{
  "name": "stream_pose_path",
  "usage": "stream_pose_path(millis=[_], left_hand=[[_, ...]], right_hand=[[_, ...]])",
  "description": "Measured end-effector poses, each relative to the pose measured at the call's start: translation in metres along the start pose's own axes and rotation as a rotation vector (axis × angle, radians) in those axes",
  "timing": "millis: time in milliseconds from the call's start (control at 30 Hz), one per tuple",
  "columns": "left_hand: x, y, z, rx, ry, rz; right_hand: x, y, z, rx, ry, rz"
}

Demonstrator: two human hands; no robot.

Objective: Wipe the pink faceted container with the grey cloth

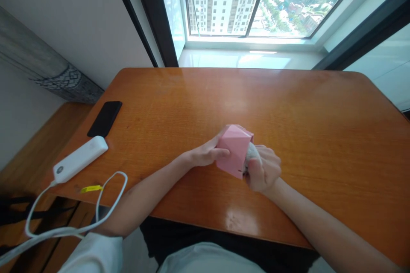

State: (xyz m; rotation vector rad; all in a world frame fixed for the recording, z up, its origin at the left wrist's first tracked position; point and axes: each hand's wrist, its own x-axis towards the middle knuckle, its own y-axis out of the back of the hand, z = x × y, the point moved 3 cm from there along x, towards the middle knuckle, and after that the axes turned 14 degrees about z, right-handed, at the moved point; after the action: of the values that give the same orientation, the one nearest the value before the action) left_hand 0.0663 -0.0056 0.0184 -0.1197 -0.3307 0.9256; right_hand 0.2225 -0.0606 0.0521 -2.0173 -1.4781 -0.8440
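A small pink box (235, 149) is held above the middle of the wooden table (179, 111), tilted with one end facing right. My left hand (209, 152) is closed around its left side, the thumb lying across the near face. At the box's right end, my right hand (264, 168) grips a whitish-grey, cloth-like thing (252, 155), part of which sits at the box's opening. How far that thing reaches inside is hidden by the box, and its exact kind cannot be made out.
On the table's left side lie a black phone (104, 119) and a white power strip (80, 159). Its white cable (109, 213), with a yellow tag (91, 188), loops near my left forearm. Beyond the far edge stands a window (246, 36); a curtain (64, 72) hangs at left.
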Motion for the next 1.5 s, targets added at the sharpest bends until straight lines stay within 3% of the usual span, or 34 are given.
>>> stream_pose_path(millis=[33, 67, 167, 233, 300, 367, 433, 500, 567, 633, 700, 767, 867, 967, 1033, 1100, 1167, 1233, 1300, 1367, 1500], left_hand=[[-0.001, -0.001, 0.0, 0.0, 0.015, 0.006], [-0.001, 0.001, -0.001, 0.027, -0.016, 0.041], [-0.003, 0.016, 0.001, 0.322, -0.326, 0.206], [-0.005, 0.023, 0.001, 0.701, -0.546, 0.171], [-0.006, 0.026, 0.001, 0.928, -0.693, 0.066], [-0.005, 0.026, 0.004, 0.926, -0.731, 0.055], [-0.003, 0.023, 0.007, 0.699, -0.638, 0.134], [-0.001, 0.016, 0.009, 0.354, -0.415, 0.162], [0.0, 0.006, 0.007, 0.087, -0.127, 0.063], [-0.003, -0.002, 0.005, -0.027, 0.057, -0.001], [-0.006, -0.002, 0.003, -0.036, 0.102, 0.053], [-0.006, 0.003, 0.001, 0.061, -0.002, 0.149], [-0.005, 0.01, 0.002, 0.448, -0.385, 0.184], [-0.003, 0.013, 0.004, 0.786, -0.727, 0.175], [-0.004, 0.01, 0.006, 0.834, -0.845, 0.166], [-0.006, 0.004, 0.009, 0.706, -0.808, 0.197], [-0.006, -0.002, 0.01, 0.412, -0.58, 0.247], [-0.007, -0.012, 0.006, 0.097, -0.26, 0.194], [-0.009, -0.018, 0.005, -0.053, -0.083, 0.153], [-0.009, -0.016, 0.007, -0.002, -0.128, 0.199], [-0.006, 0.003, 0.016, 0.55, -0.613, 0.28]], right_hand=[[0.001, 0.0, 0.0, 0.001, 0.011, -0.016], [0.003, -0.001, 0.003, -0.003, -0.08, -0.003], [0.009, -0.007, 0.019, 0.044, -0.687, 0.133], [0.01, -0.015, 0.025, 0.176, -1.034, 0.185], [0.011, -0.02, 0.027, 0.278, -1.187, 0.202], [0.01, -0.02, 0.025, 0.268, -1.16, 0.208], [0.007, -0.014, 0.021, 0.166, -0.978, 0.211], [0.006, -0.007, 0.013, 0.076, -0.624, 0.166], [0.004, -0.003, 0.002, 0.054, -0.201, 0.06], [0.002, -0.002, -0.004, 0.041, 0.042, -0.027], [0.004, -0.003, 0.0, 0.009, -0.073, 0.002], [0.009, -0.005, 0.008, 0.029, -0.433, 0.121], [0.015, -0.014, 0.018, 0.227, -0.963, 0.239], [0.018, -0.025, 0.019, 0.376, -1.188, 0.202], [0.016, -0.024, 0.016, 0.338, -1.156, 0.203], [0.012, -0.017, 0.012, 0.208, -0.961, 0.228], [0.01, -0.01, 0.004, 0.062, -0.603, 0.188], [0.006, -0.007, -0.005, -0.043, -0.249, 0.076], [0.004, -0.007, -0.008, -0.096, -0.09, -0.016], [0.007, -0.008, -0.004, -0.094, -0.226, 0.004], [0.014, -0.017, 0.01, 0.132, -0.899, 0.197]])
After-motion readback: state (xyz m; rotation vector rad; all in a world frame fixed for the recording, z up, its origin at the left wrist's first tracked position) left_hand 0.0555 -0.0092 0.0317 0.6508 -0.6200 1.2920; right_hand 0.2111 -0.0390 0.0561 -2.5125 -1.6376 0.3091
